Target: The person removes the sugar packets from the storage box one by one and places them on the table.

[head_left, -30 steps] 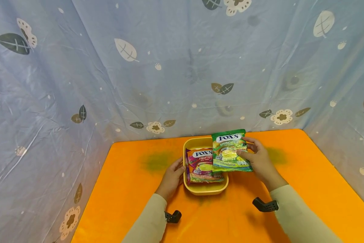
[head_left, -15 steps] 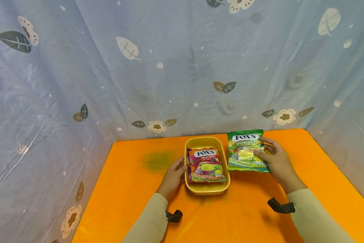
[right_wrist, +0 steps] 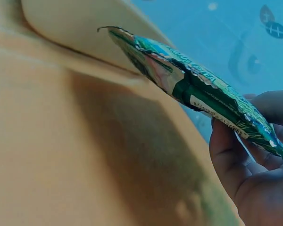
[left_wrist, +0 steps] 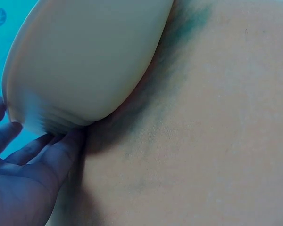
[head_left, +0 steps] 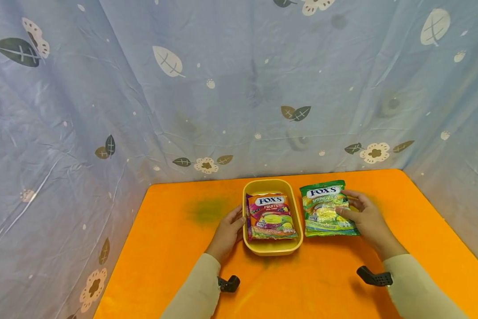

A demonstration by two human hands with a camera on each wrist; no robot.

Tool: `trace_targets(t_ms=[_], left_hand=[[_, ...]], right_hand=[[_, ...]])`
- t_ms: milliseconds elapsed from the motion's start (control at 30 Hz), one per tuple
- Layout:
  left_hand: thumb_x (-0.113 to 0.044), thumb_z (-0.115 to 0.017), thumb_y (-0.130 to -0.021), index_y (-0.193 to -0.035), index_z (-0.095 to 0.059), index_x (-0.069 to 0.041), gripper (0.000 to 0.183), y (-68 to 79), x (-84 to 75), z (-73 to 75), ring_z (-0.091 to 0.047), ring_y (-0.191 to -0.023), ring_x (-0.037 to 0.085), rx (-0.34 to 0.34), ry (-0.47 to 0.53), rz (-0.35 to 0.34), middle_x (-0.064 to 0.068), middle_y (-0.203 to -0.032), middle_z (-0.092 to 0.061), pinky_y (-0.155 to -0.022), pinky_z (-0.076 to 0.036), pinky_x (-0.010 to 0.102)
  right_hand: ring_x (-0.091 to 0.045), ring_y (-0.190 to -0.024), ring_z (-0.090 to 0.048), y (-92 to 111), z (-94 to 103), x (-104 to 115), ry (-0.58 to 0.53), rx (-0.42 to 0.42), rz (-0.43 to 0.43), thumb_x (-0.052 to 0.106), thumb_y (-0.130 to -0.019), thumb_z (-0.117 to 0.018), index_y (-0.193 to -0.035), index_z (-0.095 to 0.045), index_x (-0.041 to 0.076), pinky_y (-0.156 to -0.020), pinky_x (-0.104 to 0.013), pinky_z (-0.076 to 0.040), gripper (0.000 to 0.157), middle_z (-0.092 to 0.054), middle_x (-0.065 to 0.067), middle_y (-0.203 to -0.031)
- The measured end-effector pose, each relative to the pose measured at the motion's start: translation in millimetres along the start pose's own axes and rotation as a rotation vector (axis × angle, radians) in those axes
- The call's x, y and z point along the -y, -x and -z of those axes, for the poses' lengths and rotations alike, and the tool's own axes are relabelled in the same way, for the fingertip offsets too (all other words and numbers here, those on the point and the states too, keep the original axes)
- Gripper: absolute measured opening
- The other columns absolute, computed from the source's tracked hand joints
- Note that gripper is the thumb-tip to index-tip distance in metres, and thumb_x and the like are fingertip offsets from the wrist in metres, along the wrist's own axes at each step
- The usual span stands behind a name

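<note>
In the head view, a yellow plastic tub (head_left: 272, 253) stands mid-table. Inside it lies a candy packet (head_left: 272, 217) marked FOX'S Fruits, with a purple packet edge (head_left: 250, 230) showing beneath. My left hand (head_left: 227, 232) holds the tub's left side, thumb at the rim and fingers against the outer wall (left_wrist: 85, 70). Just right of the tub, my right hand (head_left: 368, 221) pinches the right edge of a green FOX'S Spring Tea candy packet (head_left: 323, 212), thumb on its front. The right wrist view shows this packet (right_wrist: 188, 84) tilted above its shadow on the table.
An orange cloth (head_left: 175, 266) covers the table, with a greenish patch (head_left: 207, 210) left of the tub. Pale blue leaf-print curtains (head_left: 239, 88) hang behind and along both sides. Black camera mounts (head_left: 229, 284) sit at the sleeves.
My right hand has carried the green candy packet from over the tub to its right side, then lowered it slightly. The left hand has stayed at the tub's left side.
</note>
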State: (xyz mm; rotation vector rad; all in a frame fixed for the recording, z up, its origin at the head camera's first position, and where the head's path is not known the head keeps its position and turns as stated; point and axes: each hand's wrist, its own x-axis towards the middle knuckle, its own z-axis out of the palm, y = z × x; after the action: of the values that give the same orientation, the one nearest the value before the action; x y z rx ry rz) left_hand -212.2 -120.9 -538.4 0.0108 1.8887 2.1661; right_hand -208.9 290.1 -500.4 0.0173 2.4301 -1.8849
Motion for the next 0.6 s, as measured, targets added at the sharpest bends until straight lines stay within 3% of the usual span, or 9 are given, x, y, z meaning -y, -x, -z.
trace_targets(t_ms=[67, 300, 400, 500, 600], left_hand=[[-0.017, -0.05, -0.118, -0.171, -0.034, -0.007, 0.057, 0.1, 0.2, -0.1, -0.058, -0.14, 0.038, 0.001, 0.001, -0.001, 0.02, -0.168, -0.042, -0.11, -0.052, 0.049], [-0.016, -0.05, -0.118, -0.172, -0.034, -0.008, 0.057, 1.1, -0.4, -0.7, -0.056, -0.142, 0.038, -0.002, 0.011, -0.001, 0.02, -0.169, -0.041, -0.11, -0.051, 0.049], [-0.017, -0.05, -0.118, -0.172, -0.034, -0.007, 0.057, 1.1, -0.7, -1.1, -0.057, -0.142, 0.038, -0.003, 0.012, 0.0, 0.02, -0.168, -0.042, -0.11, -0.051, 0.048], [-0.018, -0.05, -0.118, -0.171, -0.035, -0.007, 0.057, 1.0, -0.6, -1.3, -0.058, -0.141, 0.036, -0.006, 0.01, 0.001, 0.02, -0.167, -0.043, -0.11, -0.052, 0.048], [-0.02, -0.051, -0.118, -0.171, -0.035, -0.008, 0.056, 0.4, 0.6, -0.5, -0.058, -0.14, 0.035, -0.006, 0.014, 0.007, 0.02, -0.167, -0.044, -0.11, -0.052, 0.047]], right_hand=[[-0.051, -0.151, -0.026, 0.0, -0.9, -3.5, 0.032, 0.006, 0.016, 0.024, -0.107, -0.075, -0.167, -0.035, 0.002, -0.085, -0.012, -0.048, 0.075, -0.028, -0.033, -0.168], [-0.052, -0.149, -0.031, -1.4, -1.9, -15.7, 0.087, 0.023, 0.002, 0.023, -0.107, -0.075, -0.166, -0.035, -0.001, -0.087, -0.013, -0.047, 0.075, -0.035, -0.035, -0.164], [-0.055, -0.152, -0.026, -2.3, -0.3, -20.3, 0.108, 0.041, -0.022, 0.027, -0.107, -0.075, -0.167, -0.033, 0.001, -0.103, -0.034, -0.05, 0.078, -0.031, -0.037, -0.165], [-0.058, -0.154, -0.022, -2.6, 1.1, -23.8, 0.123, 0.05, -0.033, 0.028, -0.107, -0.075, -0.167, -0.033, 0.0, -0.113, -0.064, -0.042, 0.079, -0.029, -0.038, -0.166], [-0.059, -0.154, -0.02, -2.3, 1.4, -26.9, 0.129, 0.055, -0.039, 0.028, -0.107, -0.076, -0.166, -0.033, -0.001, -0.114, -0.073, -0.036, 0.079, -0.028, -0.039, -0.166]])
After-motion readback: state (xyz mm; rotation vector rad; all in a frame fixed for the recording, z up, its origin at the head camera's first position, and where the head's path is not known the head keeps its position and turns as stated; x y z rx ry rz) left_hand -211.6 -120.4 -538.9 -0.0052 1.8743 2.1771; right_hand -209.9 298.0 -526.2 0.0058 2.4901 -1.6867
